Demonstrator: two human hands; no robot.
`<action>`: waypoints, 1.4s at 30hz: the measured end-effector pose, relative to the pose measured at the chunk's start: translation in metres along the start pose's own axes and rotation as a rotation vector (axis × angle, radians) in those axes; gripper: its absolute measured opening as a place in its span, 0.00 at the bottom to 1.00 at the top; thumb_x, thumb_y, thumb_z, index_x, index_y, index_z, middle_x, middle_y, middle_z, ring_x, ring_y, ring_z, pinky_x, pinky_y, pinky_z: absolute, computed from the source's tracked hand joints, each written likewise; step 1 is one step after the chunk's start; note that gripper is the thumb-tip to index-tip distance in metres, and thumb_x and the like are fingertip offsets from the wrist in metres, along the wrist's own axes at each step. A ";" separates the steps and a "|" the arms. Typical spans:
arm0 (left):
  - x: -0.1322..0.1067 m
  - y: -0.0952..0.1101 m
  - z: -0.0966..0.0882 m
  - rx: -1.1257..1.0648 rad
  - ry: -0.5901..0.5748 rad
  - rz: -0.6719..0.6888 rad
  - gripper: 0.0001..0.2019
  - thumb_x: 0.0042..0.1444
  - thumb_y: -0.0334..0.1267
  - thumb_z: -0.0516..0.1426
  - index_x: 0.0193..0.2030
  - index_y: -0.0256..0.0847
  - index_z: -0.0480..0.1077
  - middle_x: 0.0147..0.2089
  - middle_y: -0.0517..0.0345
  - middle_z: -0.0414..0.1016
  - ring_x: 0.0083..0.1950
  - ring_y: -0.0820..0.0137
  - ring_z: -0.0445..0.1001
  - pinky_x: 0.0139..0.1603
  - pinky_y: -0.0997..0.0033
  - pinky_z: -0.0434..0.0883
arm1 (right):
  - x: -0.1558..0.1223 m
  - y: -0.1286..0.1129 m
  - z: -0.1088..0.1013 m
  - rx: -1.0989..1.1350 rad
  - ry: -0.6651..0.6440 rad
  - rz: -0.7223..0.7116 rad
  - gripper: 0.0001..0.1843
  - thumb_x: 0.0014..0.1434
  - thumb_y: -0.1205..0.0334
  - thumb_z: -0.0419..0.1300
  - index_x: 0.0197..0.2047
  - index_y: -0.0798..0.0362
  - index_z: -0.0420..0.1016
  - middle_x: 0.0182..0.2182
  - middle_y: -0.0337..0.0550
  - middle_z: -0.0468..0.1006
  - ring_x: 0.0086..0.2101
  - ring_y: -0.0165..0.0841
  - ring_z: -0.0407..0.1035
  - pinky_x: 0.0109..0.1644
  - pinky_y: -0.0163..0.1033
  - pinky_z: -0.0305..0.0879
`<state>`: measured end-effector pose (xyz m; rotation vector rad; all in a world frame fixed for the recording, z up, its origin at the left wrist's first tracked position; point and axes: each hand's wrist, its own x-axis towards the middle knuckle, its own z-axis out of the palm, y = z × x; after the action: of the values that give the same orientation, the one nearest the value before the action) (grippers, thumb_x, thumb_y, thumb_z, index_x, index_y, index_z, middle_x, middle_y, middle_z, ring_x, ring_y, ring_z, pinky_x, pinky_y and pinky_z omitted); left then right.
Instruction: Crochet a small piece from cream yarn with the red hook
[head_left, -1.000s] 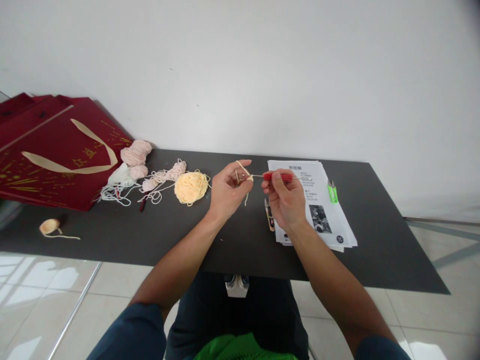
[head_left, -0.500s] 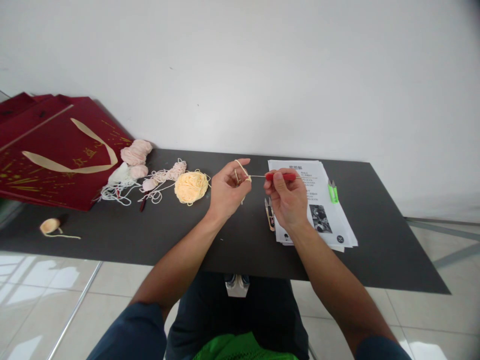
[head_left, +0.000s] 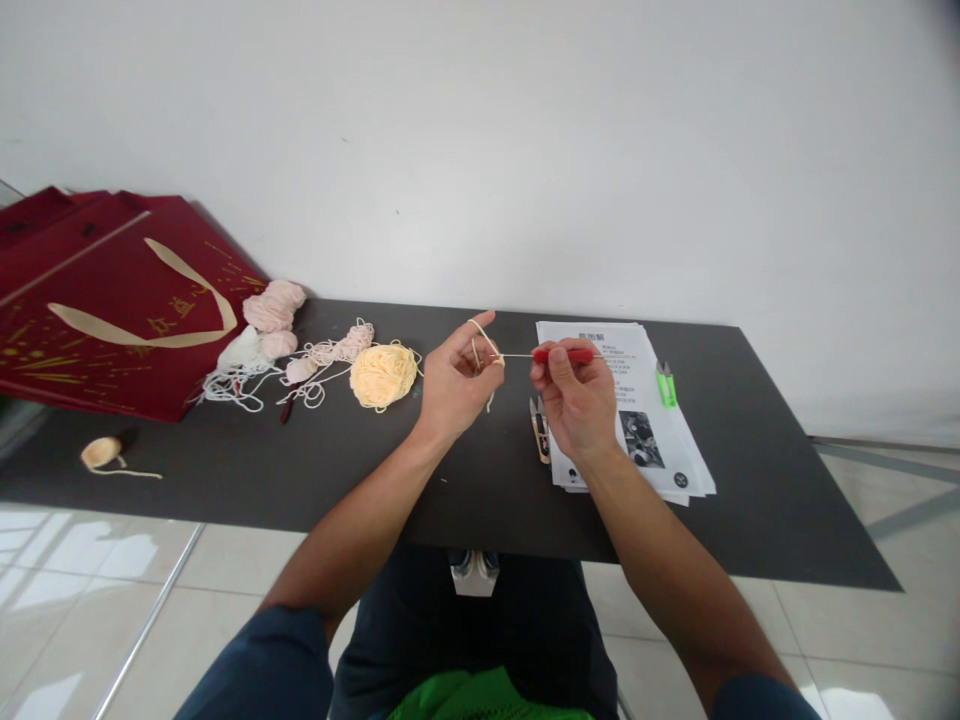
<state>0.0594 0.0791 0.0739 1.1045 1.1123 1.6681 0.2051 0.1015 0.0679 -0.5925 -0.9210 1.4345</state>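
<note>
My left hand [head_left: 454,382] is raised over the black table [head_left: 465,480], fingers curled and pinching cream yarn [head_left: 486,345] that loops over its forefinger. My right hand [head_left: 576,398] grips a red-handled crochet hook [head_left: 561,355] whose metal tip points left into the yarn at my left fingertips. A ball of pale yellow yarn [head_left: 382,374] lies on the table just left of my left hand.
A stack of printed sheets [head_left: 641,400] lies under my right hand, with green thread snips [head_left: 664,384] on its right edge and a small tool [head_left: 538,428] at its left. Pink and white yarn bundles [head_left: 270,340], red gift bags [head_left: 112,300] and a small cream piece [head_left: 101,452] lie left.
My right hand has shifted the hook slightly right and down, drawing its tip back to my left fingertips. My left forefinger has lifted a little. The other things have not moved.
</note>
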 end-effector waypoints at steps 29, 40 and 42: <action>-0.002 -0.003 -0.002 0.169 0.099 0.080 0.27 0.50 0.27 0.63 0.59 0.43 0.76 0.31 0.66 0.74 0.30 0.76 0.69 0.35 0.73 0.68 | -0.008 -0.002 -0.003 -0.346 0.007 -0.346 0.06 0.62 0.59 0.70 0.38 0.47 0.77 0.37 0.39 0.82 0.27 0.27 0.74 0.29 0.37 0.68; -0.001 -0.003 -0.001 0.208 0.172 0.054 0.23 0.49 0.27 0.63 0.54 0.41 0.77 0.30 0.66 0.76 0.28 0.76 0.69 0.32 0.73 0.68 | -0.018 0.005 -0.008 -0.629 -0.093 -0.612 0.07 0.65 0.64 0.65 0.44 0.42 0.80 0.40 0.44 0.85 0.38 0.37 0.80 0.40 0.47 0.79; -0.001 -0.003 -0.001 0.217 0.183 0.047 0.23 0.49 0.28 0.64 0.54 0.41 0.77 0.31 0.66 0.76 0.28 0.76 0.69 0.32 0.74 0.69 | -0.018 0.005 -0.009 -0.694 -0.128 -0.681 0.11 0.65 0.67 0.64 0.47 0.41 0.81 0.41 0.44 0.86 0.40 0.39 0.81 0.43 0.49 0.80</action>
<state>0.0590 0.0791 0.0701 1.1364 1.4220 1.7428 0.2115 0.0859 0.0554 -0.6036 -1.5588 0.5250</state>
